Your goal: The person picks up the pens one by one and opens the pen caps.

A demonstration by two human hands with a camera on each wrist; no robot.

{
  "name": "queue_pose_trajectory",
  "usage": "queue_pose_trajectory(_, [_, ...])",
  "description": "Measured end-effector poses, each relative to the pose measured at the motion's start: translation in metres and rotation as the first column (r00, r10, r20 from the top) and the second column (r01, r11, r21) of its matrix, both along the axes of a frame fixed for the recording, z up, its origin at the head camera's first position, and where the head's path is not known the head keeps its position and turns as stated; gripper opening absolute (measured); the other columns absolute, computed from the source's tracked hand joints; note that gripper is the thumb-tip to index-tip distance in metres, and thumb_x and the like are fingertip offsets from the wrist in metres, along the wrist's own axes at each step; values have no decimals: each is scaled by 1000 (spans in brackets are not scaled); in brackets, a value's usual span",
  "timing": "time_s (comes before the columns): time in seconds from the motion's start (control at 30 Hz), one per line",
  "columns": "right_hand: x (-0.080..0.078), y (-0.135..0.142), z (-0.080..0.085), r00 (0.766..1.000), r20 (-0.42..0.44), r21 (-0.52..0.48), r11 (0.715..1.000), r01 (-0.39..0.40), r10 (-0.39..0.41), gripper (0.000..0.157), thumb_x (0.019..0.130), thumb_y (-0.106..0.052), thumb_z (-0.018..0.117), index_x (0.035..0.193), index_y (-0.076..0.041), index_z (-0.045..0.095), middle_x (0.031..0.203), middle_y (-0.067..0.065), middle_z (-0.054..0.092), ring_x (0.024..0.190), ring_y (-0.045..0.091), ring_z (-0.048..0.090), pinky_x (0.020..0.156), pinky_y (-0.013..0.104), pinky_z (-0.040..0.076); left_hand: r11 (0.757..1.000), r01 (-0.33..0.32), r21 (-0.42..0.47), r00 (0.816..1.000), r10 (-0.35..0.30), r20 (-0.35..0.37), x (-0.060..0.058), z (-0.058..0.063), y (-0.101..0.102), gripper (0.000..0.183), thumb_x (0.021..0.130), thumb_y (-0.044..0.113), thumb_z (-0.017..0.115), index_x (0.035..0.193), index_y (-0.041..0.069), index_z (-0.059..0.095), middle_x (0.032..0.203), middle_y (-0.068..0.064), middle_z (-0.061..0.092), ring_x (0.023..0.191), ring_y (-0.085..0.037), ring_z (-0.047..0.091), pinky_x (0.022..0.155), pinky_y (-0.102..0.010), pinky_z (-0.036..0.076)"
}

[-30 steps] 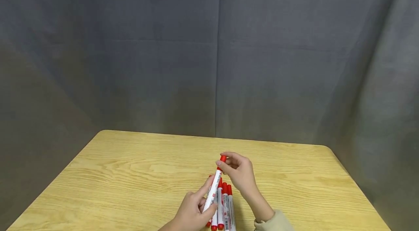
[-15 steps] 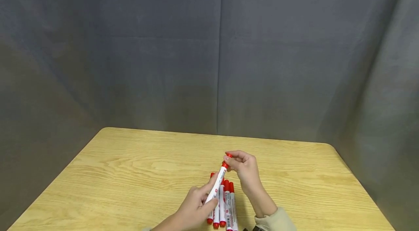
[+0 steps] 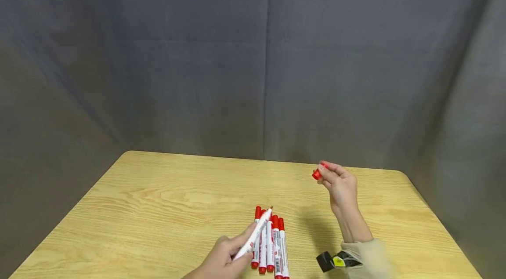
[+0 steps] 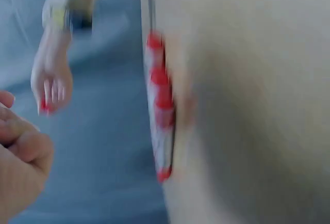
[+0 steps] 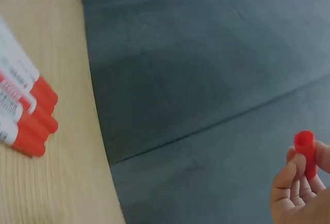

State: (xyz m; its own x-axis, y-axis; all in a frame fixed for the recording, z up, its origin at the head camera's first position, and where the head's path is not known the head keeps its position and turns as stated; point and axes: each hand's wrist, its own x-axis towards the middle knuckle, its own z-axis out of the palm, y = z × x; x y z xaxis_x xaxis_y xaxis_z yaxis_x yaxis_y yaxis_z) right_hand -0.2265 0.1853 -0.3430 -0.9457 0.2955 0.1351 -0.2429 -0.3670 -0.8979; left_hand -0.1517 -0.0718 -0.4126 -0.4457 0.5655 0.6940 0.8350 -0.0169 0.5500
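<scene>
My left hand (image 3: 227, 257) grips a white marker (image 3: 254, 236) whose cap is off, its dark tip pointing up and away. Raised to the right, my right hand (image 3: 341, 184) pinches the red cap (image 3: 317, 174) between thumb and fingers. In the right wrist view the cap (image 5: 305, 152) shows its hollow end. Several capped white markers with red caps (image 3: 276, 244) lie side by side on the table, just behind and right of the left hand. The left wrist view is blurred; the left hand's curled fingers (image 4: 26, 146) show at its left edge.
The wood-grain table (image 3: 166, 208) ends at a far edge in front of a dark grey curtain (image 3: 189, 72). On the right wrist is a black strap with a yellow patch (image 3: 338, 261).
The red cap has come off the marker. My right hand has moved up and to the right with it, while the left hand, still gripping the marker, has shifted slightly down and left.
</scene>
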Motion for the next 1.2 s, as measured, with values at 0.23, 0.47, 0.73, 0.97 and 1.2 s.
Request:
queue_pose_trajectory(0.23, [11,6,2,999,-13,186,981,-48,51,13,84,-2,63,81,-14,68,70,-1,65,59,8,59,58,20,48,995,-99,22,992,97,75,-6,6,-13,57,75,-18,54,129,-17,37,42,-1,47,41,13,24,30,-7,24])
queue_pose_trajectory(0.47, [15,4,3,999,-24,253,967,-35,43,14,84,-4,64,82,-16,69,70,-2,65,59,7,60,57,20,49,984,-174,45,984,172,38,-9,4,-21,56,73,-18,56,127,-19,38,35,0,35,42,15,21,29,-7,20])
queue_pose_trajectory(0.73, [20,6,4,1000,-17,360,933,-14,22,10,83,-6,66,86,-15,68,71,-2,66,62,8,61,57,22,50,961,-274,36,961,272,52,-14,6,-37,57,73,-17,58,128,-15,40,36,1,31,43,17,19,30,-6,17])
queue_pose_trajectory(0.97, [22,9,4,999,-30,388,921,-16,30,9,83,-6,66,86,-14,69,72,-2,66,62,8,62,57,22,50,944,-329,12,942,327,71,-19,5,-50,55,77,-14,58,128,-16,39,35,2,32,40,18,19,28,-7,18])
queue_pose_trajectory(1.2, [23,12,1,998,-30,395,918,-34,50,10,83,-7,66,86,-16,69,72,-2,66,61,8,61,57,22,51,911,-413,-9,907,412,92,-21,8,-67,53,79,-10,58,129,-13,40,35,4,32,37,16,19,27,-9,19])
